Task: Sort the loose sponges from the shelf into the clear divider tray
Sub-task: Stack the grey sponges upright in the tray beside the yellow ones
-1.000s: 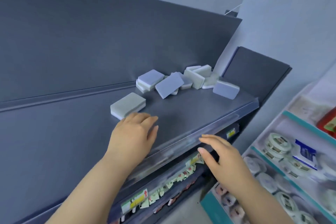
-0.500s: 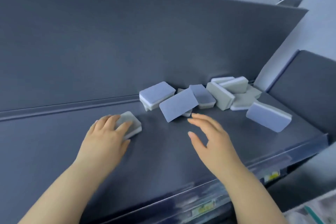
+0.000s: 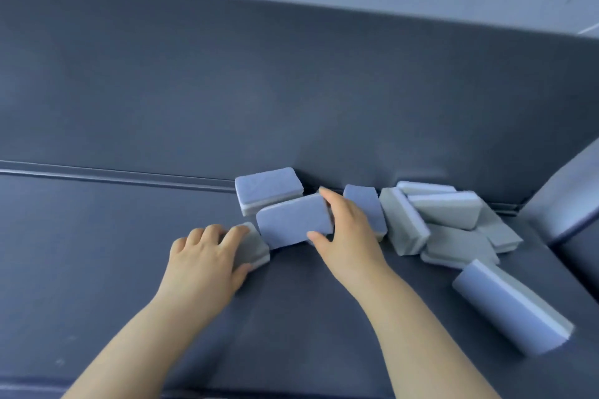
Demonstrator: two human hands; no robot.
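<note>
Several blue and grey sponges lie loose on the dark shelf (image 3: 97,253), heaped against its back panel. My left hand (image 3: 207,259) covers a grey sponge (image 3: 257,244), fingers curled over its top and thumb at its near edge. My right hand (image 3: 346,233) pinches a tilted blue sponge (image 3: 291,223) at its right end, thumb below and fingers above. Behind it sits another blue sponge (image 3: 267,188). A grey heap (image 3: 444,223) lies to the right. One blue sponge (image 3: 509,308) lies apart at the near right. No clear divider tray is in view.
The shelf's dark back panel (image 3: 291,91) rises right behind the sponges. A dark side panel (image 3: 567,191) closes the shelf at the right. The shelf's front edge (image 3: 291,393) runs along the bottom of the view.
My right hand reached forward and took hold of the tilted blue sponge. My left hand stays on the grey sponge. The view has swung further onto the shelf.
</note>
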